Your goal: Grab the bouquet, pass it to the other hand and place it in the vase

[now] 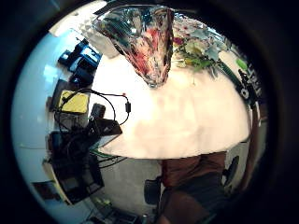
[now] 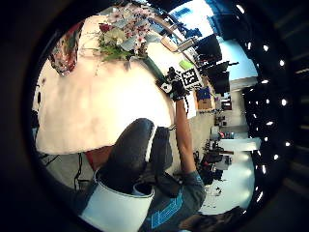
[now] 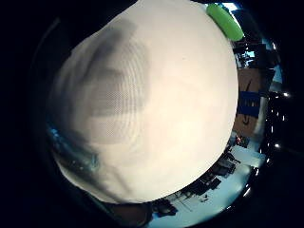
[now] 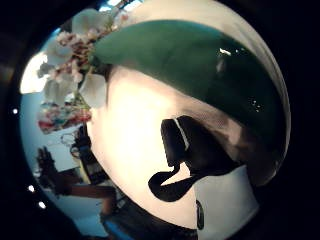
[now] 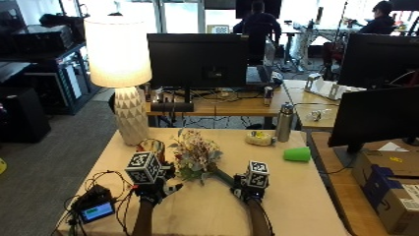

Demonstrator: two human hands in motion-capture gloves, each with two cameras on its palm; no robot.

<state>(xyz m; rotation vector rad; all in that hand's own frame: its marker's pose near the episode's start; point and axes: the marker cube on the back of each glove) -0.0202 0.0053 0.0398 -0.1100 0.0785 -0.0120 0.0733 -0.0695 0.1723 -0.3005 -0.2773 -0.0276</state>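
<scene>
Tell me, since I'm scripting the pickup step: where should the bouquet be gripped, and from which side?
Probably by the green wrapped stem, not the blooms. The bouquet lies flat on the table, flower head toward the vase, stem pointing at the right hand. Coming down from above with that hand's fingers around the stem seems best; the blossoms look too delicate to squeeze.

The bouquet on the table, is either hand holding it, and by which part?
The right hand is at the green stem end of the bouquet, but whether its fingers grip it cannot be told. The left hand holds nothing, fingers spread.
</scene>
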